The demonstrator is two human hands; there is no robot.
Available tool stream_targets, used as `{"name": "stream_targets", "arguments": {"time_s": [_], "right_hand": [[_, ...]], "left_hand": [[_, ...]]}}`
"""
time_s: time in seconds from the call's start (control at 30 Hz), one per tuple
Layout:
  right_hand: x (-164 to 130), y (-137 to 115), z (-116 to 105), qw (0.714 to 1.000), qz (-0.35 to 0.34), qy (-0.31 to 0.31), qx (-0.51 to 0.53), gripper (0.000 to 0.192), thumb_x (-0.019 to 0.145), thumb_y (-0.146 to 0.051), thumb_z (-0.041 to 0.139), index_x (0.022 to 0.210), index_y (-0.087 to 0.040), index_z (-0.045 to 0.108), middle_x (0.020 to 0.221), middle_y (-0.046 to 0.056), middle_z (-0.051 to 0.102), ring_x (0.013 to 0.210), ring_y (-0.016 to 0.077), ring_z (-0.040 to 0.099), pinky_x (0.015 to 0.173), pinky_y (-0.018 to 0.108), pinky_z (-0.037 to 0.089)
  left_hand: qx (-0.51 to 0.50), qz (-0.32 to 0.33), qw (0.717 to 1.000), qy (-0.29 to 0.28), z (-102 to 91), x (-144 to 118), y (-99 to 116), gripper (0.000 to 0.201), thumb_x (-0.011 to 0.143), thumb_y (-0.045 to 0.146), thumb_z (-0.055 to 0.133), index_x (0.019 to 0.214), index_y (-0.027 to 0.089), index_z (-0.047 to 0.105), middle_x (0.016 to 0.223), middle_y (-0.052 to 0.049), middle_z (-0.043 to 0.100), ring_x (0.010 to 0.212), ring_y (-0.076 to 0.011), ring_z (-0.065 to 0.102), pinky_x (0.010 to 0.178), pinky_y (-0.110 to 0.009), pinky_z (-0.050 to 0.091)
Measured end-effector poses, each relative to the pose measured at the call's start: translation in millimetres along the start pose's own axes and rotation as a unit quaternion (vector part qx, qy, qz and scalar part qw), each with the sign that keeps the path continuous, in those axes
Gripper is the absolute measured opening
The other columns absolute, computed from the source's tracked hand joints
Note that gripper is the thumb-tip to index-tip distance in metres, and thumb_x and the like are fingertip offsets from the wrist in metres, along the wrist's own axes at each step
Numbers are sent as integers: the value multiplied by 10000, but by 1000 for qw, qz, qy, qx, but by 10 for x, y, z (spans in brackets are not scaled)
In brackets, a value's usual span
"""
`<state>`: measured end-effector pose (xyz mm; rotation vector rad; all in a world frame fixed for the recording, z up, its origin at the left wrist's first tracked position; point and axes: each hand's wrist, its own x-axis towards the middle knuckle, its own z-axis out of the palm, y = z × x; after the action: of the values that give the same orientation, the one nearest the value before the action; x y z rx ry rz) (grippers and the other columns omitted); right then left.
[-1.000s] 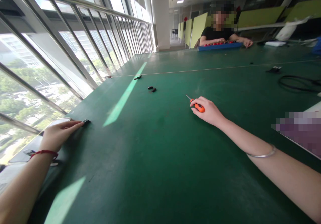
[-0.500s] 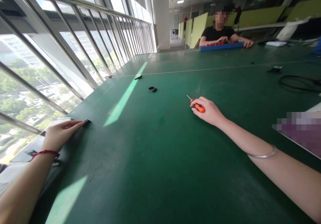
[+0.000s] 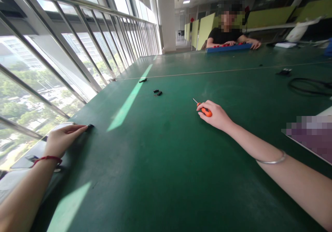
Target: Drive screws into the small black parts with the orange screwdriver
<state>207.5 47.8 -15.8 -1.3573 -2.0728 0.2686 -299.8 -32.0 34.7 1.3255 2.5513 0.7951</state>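
Observation:
My right hand (image 3: 214,114) is closed around the orange and black handle of a screwdriver (image 3: 206,112), whose thin metal shaft points away and to the left over the green table (image 3: 160,155). At the left, my left hand (image 3: 63,138) pinches a small black part (image 3: 90,126) at the table's surface; its kind is too small to tell. Between and beyond the hands lie two small black pieces (image 3: 157,92) close together. Farther off, a slim black piece (image 3: 143,80) rests in the strip of sunlight.
A metal railing (image 3: 77,38) runs along the left side. Across the table a person (image 3: 227,34) has their hands at a blue tray (image 3: 228,48) with red items. At right lie a black cable (image 3: 308,86), a small dark object (image 3: 285,72) and a blurred purple sheet (image 3: 311,138).
Both of my hands and what they hold stay in place. The person across the table has shifted their hands slightly at the blue tray.

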Motion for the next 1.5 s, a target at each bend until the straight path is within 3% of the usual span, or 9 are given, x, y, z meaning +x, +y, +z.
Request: {"name": "stream_targets", "arguments": {"time_s": [0.33,0.6,0.9,1.1,1.3,1.4,1.5], "right_hand": [[-13,-10,5,1000,-11,10,-10,112,769,-255,549,856,-230,617,885,27,567,732,159,561,667,291,430],[-19,-24,7,999,-5,-1,-36,128,782,-273,542,880,-235,616,898,20,566,720,147,561,617,269,420],[-57,-96,15,994,-42,-24,-99,149,792,-255,531,912,-231,617,927,30,577,709,141,548,544,253,419],[-63,-87,24,993,-51,-20,-101,148,793,-253,530,909,-229,619,925,36,576,707,143,551,523,255,431],[-85,-87,32,993,-58,-6,-104,152,798,-256,529,916,-220,619,913,48,578,739,165,562,543,272,458],[-123,-115,15,992,-61,3,-107,170,812,-264,521,946,-208,610,941,52,581,707,153,566,575,278,476],[-212,-180,-22,994,-61,32,-85,171,819,-263,514,956,-208,599,943,52,596,683,152,574,592,288,478]], "left_hand": [[8,37,999,0,5,12,14,405,577,521,659,854,230,708,809,-4,721,924,-262,626,721,-274,441],[24,40,999,7,-1,19,52,405,606,523,644,842,200,706,830,-19,701,889,-243,614,680,-256,425],[-30,22,998,-45,-29,96,24,406,536,501,714,808,200,701,799,-20,724,873,-243,627,705,-261,440],[22,18,997,-66,-73,109,110,429,524,513,708,804,188,710,771,-30,719,855,-249,635,696,-268,444],[40,50,997,-43,-41,82,80,430,553,517,676,816,177,698,747,-51,727,851,-275,661,688,-285,464],[71,86,994,-16,19,-24,212,449,623,539,635,881,176,696,792,-68,727,836,-278,663,692,-306,476],[23,166,986,-23,168,-242,584,400,672,477,632,910,158,672,869,-82,718,839,-245,667,742,-309,504]]}}
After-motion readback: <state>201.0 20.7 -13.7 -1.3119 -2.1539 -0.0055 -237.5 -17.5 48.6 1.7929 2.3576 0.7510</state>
